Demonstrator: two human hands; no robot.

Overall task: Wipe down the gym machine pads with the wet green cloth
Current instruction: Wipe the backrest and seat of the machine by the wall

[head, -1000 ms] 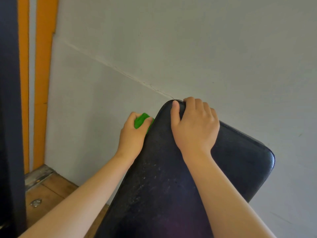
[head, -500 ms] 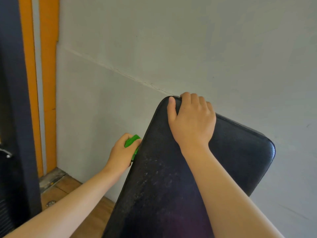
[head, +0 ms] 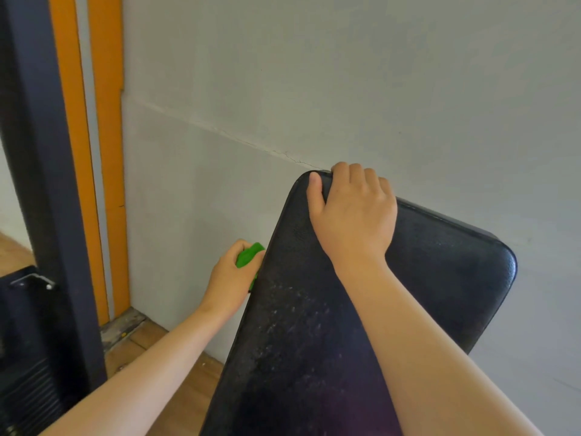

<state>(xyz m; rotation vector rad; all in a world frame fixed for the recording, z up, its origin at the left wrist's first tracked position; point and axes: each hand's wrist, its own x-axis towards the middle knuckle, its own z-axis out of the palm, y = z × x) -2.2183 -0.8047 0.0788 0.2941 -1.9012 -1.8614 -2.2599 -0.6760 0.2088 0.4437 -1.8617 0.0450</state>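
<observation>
A long black gym pad (head: 440, 278) slopes up from the bottom of the view toward the grey wall, its surface speckled with pale marks. My left hand (head: 231, 276) grips the green cloth (head: 248, 259) and holds it against the pad's left side edge, about halfway up. Most of the cloth is hidden inside the fist. My right hand (head: 353, 215) curls over the pad's top left corner, thumb on the face and fingers wrapped behind the rim.
A grey wall (head: 345, 73) stands close behind the pad. At left are two orange vertical strips (head: 108, 152) and a dark machine post (head: 41, 184) with a metal bracket (head: 31, 281). Wooden floor (head: 163, 357) shows below the left arm.
My left hand has slid down the pad's left edge with the green cloth, from near the top corner to about halfway. My right hand has kept its hold on the top corner.
</observation>
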